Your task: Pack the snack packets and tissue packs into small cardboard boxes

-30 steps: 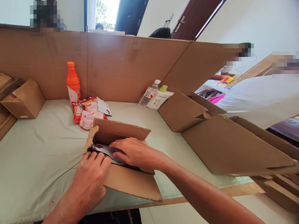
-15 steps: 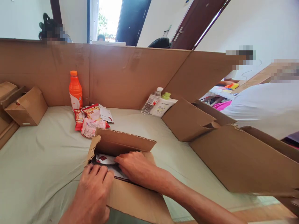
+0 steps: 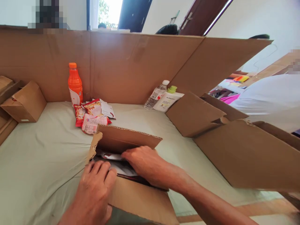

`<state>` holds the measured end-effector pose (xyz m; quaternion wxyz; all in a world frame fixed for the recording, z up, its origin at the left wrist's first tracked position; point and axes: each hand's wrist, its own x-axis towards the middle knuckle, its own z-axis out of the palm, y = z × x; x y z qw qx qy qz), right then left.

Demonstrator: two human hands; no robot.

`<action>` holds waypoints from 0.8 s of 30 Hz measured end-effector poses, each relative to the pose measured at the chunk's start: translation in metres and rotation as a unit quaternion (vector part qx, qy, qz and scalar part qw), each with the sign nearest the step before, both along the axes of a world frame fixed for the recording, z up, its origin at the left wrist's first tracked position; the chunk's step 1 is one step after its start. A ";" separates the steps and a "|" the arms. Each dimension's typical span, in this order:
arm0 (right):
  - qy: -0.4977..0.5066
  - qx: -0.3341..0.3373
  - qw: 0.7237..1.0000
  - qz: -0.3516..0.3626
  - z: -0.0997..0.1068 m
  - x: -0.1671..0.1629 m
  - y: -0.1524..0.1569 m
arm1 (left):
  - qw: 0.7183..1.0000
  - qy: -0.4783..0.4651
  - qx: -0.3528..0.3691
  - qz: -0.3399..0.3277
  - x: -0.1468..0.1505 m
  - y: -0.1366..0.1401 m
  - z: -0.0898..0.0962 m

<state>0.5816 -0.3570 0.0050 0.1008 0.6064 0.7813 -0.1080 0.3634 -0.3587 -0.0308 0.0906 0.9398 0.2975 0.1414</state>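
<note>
In front of me an open cardboard box [image 3: 142, 195] stands on the pale green cloth, its flaps spread. My left hand [image 3: 99, 184] is closed over the box's near left edge, fingers curled over the cardboard. Inside the box, my right hand [image 3: 142, 161] pinches the edge of a white packet [image 3: 113, 156] with a dark red mark; its fingertips are partly hidden. More pale packaging [image 3: 123, 167] lies beneath it. Just beyond the box are several red and pink snack packets [image 3: 95, 123] and another white packet [image 3: 107, 109].
An orange drink bottle [image 3: 75, 86] stands behind the snacks. A clear water bottle [image 3: 156, 97] and a white tube with a green cap [image 3: 167, 101] lean at the back. Cardboard boxes sit left [image 3: 28, 103] and right [image 3: 248, 154], before a cardboard wall [image 3: 140, 68]. A person in white is at right.
My right hand has shifted slightly right and up inside the box, and the white packet's edge has tilted with it. My left hand stays on the box edge. The view has shifted a little.
</note>
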 end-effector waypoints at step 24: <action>0.238 0.160 0.958 0.022 0.024 0.046 -0.045 | 0.987 -0.125 0.103 -0.015 -0.016 -0.007 0.009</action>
